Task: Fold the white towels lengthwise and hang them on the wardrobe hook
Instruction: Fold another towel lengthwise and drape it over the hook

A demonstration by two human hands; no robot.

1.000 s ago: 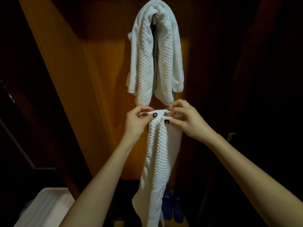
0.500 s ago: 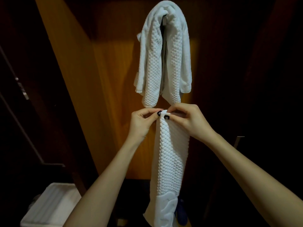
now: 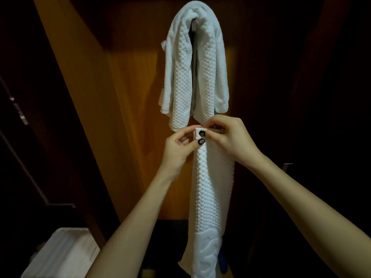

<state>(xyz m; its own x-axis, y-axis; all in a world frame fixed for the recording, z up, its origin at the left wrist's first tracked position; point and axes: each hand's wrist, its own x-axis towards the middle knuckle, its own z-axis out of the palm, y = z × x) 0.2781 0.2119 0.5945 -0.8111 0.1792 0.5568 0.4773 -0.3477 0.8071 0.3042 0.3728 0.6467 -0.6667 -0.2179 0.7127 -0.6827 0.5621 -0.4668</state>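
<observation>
White waffle towels [image 3: 195, 63] hang draped over the wardrobe hook [image 3: 193, 24], whose metal shows only as a small grey piece between the folds. Just below them I hold another white towel [image 3: 208, 195], folded into a narrow strip that hangs straight down past the frame's bottom. My left hand [image 3: 178, 147] and my right hand [image 3: 230, 139] both pinch its top edge, thumbs side by side at the strip's upper corner. The hands sit directly under the hanging towels' lower ends.
The wardrobe's orange wooden back panel [image 3: 128, 117] is lit; its dark sides and door close in left and right. A white folded stack [image 3: 60, 255] lies at the lower left. Something blue [image 3: 222, 261] shows on the wardrobe floor behind the strip.
My two hands have come together, bringing the towel's top corners into one narrow fold. The hanging strip has straightened, and the view has shifted so the hook towels sit further right.
</observation>
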